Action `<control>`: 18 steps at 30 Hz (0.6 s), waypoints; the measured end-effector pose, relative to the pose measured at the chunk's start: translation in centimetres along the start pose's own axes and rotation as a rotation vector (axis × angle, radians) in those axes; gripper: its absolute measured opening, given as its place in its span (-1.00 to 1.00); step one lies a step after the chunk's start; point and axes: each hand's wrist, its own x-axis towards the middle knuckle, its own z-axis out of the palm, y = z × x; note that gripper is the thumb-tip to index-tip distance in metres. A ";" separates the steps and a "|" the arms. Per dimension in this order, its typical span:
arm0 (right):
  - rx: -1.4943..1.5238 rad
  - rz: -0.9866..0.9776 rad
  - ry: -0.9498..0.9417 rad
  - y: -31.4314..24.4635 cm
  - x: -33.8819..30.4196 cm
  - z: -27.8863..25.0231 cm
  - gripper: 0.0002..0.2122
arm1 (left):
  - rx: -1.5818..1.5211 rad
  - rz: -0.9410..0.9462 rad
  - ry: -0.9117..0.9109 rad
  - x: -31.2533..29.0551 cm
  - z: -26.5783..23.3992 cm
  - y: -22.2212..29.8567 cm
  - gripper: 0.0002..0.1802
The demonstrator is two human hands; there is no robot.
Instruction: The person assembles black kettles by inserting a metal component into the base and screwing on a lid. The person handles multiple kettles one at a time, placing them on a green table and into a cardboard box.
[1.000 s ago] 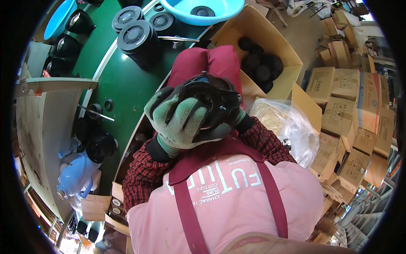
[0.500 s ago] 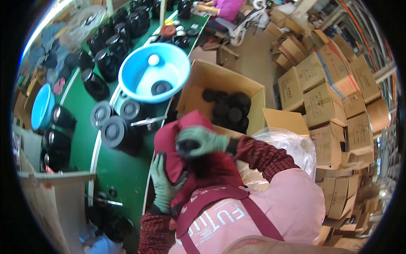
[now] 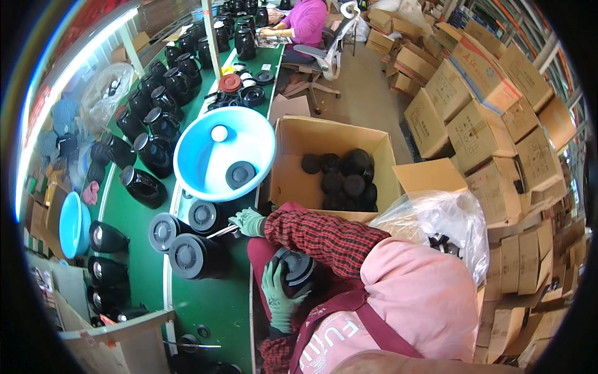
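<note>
**Split duty at the long, green-topped workbench (image 3: 215, 315)**

Over a maroon-covered lap (image 3: 265, 250), a left hand in a pale green knit glove (image 3: 281, 298) curled around a round black piece with a ringed top (image 3: 296, 267). Across the workbench's right edge, the matching gloved right hand (image 3: 250, 221) met the end of a slim silver metal rod (image 3: 222, 231); how firmly it gripped could not be told. The step appeared to be picking up the rod, and the next move seemed to call for drawing it clear of the stacked round black discs (image 3: 190, 256) beside it, with the piece kept steady. Beyond, a light-blue plastic basin (image 3: 180, 167) sat at that same edge, next to an open brown cardboard box (image 3: 288, 168) of black rounds (image 3: 354, 186). Farther off, glossy black jars (image 3: 153, 156) lined the bench's left side, and a purple-sleeved co-worker (image 3: 305, 22) sat at its far end.
</note>
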 end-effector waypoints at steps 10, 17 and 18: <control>0.452 -0.169 0.004 5.9 -16.0 -15.9 -0.66 | 0.085 -0.071 0.260 5.5 -5.4 -0.1 -0.23; 0.413 -0.264 -0.189 0.2 -21.0 -18.6 -0.68 | 0.072 -0.098 -0.457 11.8 -6.3 1.0 -0.54; 0.304 -0.262 -0.196 0.2 -21.2 -18.6 -0.69 | 0.066 -0.147 -0.434 12.1 -6.2 1.5 -0.56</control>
